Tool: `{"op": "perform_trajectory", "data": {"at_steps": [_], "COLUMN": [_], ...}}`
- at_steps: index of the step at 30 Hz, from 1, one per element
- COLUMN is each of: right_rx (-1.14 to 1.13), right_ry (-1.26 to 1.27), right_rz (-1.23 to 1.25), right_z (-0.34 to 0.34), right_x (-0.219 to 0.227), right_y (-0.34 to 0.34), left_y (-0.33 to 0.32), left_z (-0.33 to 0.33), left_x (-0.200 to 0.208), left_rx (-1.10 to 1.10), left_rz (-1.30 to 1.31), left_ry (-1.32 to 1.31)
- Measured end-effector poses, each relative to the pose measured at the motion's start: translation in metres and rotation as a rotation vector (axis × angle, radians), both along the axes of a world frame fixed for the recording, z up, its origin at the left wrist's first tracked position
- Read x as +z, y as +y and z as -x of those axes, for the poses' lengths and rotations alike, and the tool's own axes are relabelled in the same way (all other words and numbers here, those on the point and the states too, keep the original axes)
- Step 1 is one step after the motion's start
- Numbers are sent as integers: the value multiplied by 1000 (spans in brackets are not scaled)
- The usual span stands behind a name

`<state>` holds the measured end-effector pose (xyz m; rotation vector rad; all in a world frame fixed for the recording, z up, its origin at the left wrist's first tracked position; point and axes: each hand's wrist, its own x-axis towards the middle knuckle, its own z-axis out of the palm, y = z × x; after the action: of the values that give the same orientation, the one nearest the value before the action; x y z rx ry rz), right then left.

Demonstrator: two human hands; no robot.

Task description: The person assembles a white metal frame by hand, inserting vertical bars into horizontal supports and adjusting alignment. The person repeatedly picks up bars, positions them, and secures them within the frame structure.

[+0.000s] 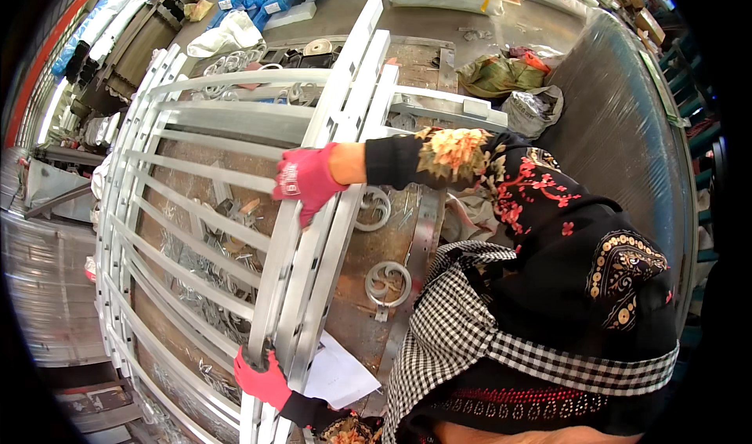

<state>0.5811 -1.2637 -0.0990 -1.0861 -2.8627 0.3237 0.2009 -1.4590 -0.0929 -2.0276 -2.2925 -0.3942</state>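
Stacked white metal frames (291,275) lie on the bench (401,244), long rails offset side by side. Right hand (309,181): fingers curled over the far-side rail, thumb on the near side. Left hand (265,377) sits lower on the rails; fingertips partly hidden, can't tell how closed they are or whether the dark patch is glove. Main risk: rails look loosely stacked, so an uneven pull could slide one and pinch fingers. A shifting frame could also knock the scroll piece (388,283).

Brightly lit, fisheye-bent edges, black corners
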Motion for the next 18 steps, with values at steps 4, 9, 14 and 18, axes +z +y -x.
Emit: {"op": "perform_trajectory", "data": {"at_steps": [4, 9, 14, 18], "right_rx": [-5, 53, 23, 44], "right_ry": [194, 350, 426, 462], "right_rz": [-132, -85, -57, -19], "right_z": [-11, -11, -19, -24], "right_x": [-26, -10, -6, 5], "right_y": [14, 20, 16, 21], "left_y": [25, 30, 37, 50], "left_z": [-74, -82, -86, -120], "left_x": [40, 44, 57, 77], "left_rx": [-60, 15, -34, -109], "left_rz": [27, 0, 68, 114], "left_ry": [162, 190, 137, 124]}}
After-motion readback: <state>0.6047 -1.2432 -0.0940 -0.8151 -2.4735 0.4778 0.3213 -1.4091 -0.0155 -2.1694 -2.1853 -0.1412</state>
